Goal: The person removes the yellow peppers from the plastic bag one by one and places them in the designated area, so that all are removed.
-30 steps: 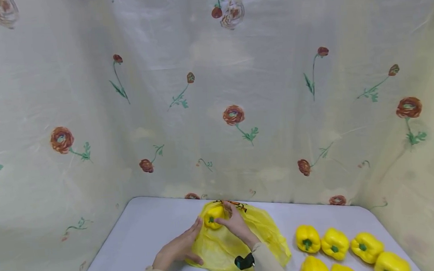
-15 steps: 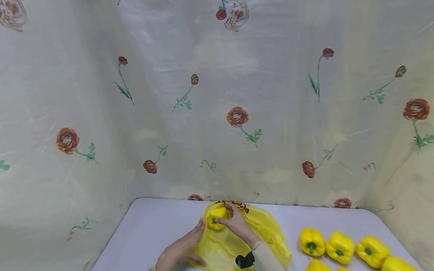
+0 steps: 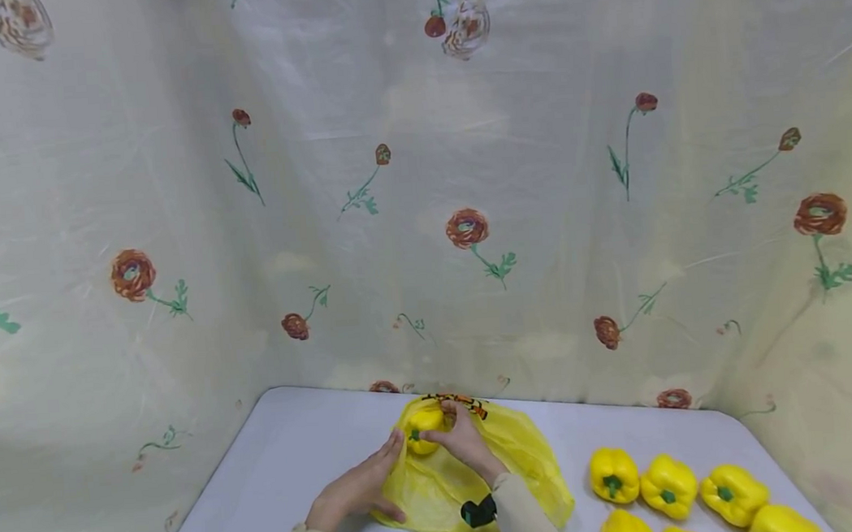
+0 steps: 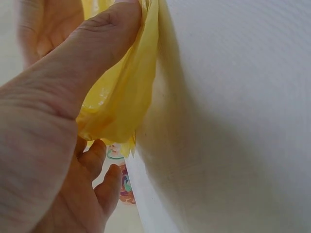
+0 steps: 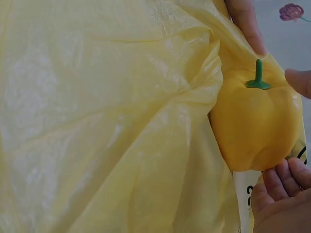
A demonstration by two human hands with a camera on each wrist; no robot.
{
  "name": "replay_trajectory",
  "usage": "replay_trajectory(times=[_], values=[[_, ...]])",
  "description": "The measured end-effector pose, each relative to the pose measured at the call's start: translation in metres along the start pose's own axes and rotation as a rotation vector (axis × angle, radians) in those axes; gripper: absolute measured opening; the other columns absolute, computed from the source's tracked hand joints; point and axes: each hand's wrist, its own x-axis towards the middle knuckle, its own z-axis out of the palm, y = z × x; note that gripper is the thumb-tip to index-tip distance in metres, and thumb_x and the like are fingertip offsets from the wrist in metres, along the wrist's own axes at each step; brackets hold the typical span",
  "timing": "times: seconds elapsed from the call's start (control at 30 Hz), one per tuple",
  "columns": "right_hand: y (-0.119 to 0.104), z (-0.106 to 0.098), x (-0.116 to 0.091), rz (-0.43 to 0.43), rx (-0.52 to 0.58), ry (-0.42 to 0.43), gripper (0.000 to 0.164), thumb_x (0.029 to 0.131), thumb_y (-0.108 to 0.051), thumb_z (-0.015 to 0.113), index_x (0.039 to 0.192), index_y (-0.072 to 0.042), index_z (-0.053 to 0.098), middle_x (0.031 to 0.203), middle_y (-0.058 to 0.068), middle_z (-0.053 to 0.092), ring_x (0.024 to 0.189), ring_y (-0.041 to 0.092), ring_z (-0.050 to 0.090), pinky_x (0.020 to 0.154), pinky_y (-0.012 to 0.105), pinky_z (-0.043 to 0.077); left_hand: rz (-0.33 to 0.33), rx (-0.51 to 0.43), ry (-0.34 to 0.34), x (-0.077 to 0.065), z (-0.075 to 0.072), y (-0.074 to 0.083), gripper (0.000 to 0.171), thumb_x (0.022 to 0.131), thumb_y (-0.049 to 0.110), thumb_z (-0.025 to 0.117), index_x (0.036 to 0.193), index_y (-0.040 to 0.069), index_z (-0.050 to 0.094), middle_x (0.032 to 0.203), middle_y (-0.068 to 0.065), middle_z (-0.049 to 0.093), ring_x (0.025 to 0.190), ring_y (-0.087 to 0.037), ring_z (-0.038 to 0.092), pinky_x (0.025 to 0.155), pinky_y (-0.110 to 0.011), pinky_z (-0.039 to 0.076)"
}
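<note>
A yellow bell pepper with a green stem sits at the mouth of a yellow plastic bag lying on the table. My right hand holds the pepper from its right side, thumb near the stem and fingers around the far side, as the right wrist view shows with the pepper partly against the bag's film. My left hand is at the bag's left edge. In the left wrist view its thumb lies over the gathered film, fingers behind it.
Several more yellow bell peppers stand on the white table to the right, some cut off by the lower frame edge. A flowered curtain hangs behind and along both sides.
The head view has shifted a little, moving the scene slightly right. In the last half second the held pepper has moved slightly left, toward the left hand; both hands stay nearly in place.
</note>
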Motion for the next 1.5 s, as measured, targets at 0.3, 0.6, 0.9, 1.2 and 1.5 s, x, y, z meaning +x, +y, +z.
replay_trajectory(times=[0.3, 0.6, 0.9, 1.2, 1.5], values=[[0.0, 0.006, 0.003, 0.009, -0.018, 0.016, 0.086, 0.077, -0.029, 0.081, 0.139, 0.007, 0.035, 0.141, 0.027, 0.041, 0.13, 0.041, 0.042, 0.109, 0.055, 0.036, 0.007, -0.021, -0.006, 0.0, 0.0, -0.003, 0.122, 0.071, 0.05, 0.078, 0.155, 0.006, 0.002, 0.163, -0.015, 0.002, 0.148, -0.031, 0.016, 0.118, -0.049, 0.025], [-0.002, 0.009, 0.004, 0.042, -0.031, 0.005, 0.089, 0.078, -0.033, 0.081, 0.141, 0.008, 0.033, 0.142, 0.029, 0.04, 0.13, 0.042, 0.042, 0.108, 0.056, 0.038, 0.013, -0.045, -0.016, -0.002, -0.002, 0.0, 0.12, 0.072, 0.048, 0.077, 0.155, 0.006, 0.001, 0.163, -0.015, 0.003, 0.148, -0.033, 0.017, 0.117, -0.051, 0.026], [0.0, 0.01, -0.003, 0.053, -0.024, -0.043, 0.092, 0.079, -0.033, 0.08, 0.144, 0.008, 0.029, 0.141, 0.028, 0.04, 0.129, 0.04, 0.043, 0.107, 0.054, 0.039, 0.022, -0.03, 0.002, -0.004, -0.003, 0.001, 0.12, 0.07, 0.047, 0.08, 0.155, 0.006, 0.005, 0.162, -0.016, 0.004, 0.147, -0.034, 0.019, 0.117, -0.05, 0.027], [0.005, 0.007, -0.003, 0.058, -0.043, -0.054, 0.095, 0.077, -0.039, 0.081, 0.142, 0.008, 0.031, 0.14, 0.029, 0.037, 0.126, 0.041, 0.043, 0.106, 0.055, 0.038, 0.012, -0.015, 0.006, -0.003, -0.001, 0.0, 0.12, 0.07, 0.048, 0.079, 0.155, 0.006, 0.006, 0.163, -0.014, 0.004, 0.147, -0.034, 0.02, 0.116, -0.051, 0.027], [0.006, 0.012, -0.004, 0.057, 0.029, -0.024, 0.093, 0.077, -0.035, 0.082, 0.139, 0.009, 0.028, 0.139, 0.029, 0.039, 0.13, 0.042, 0.041, 0.109, 0.055, 0.035, -0.004, -0.016, 0.001, -0.004, -0.002, 0.003, 0.119, 0.07, 0.048, 0.079, 0.156, 0.008, 0.007, 0.163, -0.013, 0.005, 0.146, -0.034, 0.022, 0.116, -0.052, 0.028]])
